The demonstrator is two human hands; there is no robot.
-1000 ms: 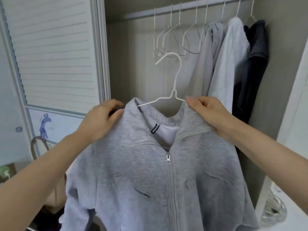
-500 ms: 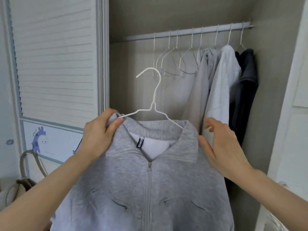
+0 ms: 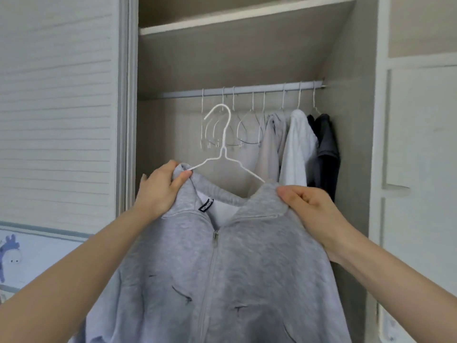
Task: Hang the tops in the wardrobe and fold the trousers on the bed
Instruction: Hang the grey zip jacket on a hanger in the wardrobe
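At centre frame a grey fleecy zip jacket (image 3: 222, 263) hung front-on, its zip running top to bottom, collar uppermost. A thin white wire hanger (image 3: 223, 144) sat inside the shoulders, hook curling toward the left, below the metal rail (image 3: 247, 89). The left hand (image 3: 162, 188) pinched the collar's left edge between thumb and curled fingers; the right hand (image 3: 314, 209) gripped the right shoulder fabric, fingers folded over it.
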